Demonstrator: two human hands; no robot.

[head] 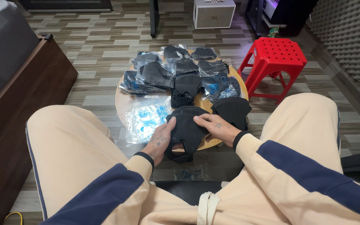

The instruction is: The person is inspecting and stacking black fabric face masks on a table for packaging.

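Observation:
I hold a black face mask (187, 132) over the near edge of a small round wooden table (122, 103). My left hand (160, 140) grips its left side and my right hand (216, 127) grips its right side. Its ear loops hang down below my hands. More loose black masks (231, 109) lie just beyond my right hand. A pile of clear bags with black masks (155, 75) covers the far half of the table. Clear bags with blue print (146, 118) lie on the table's left, next to my left hand.
A red plastic stool (276, 54) stands to the right of the table. A dark wooden bed frame (26, 96) runs along the left. A white speaker box (213, 13) sits on the floor at the back. A small clear wrapper (191, 173) lies on the floor between my knees.

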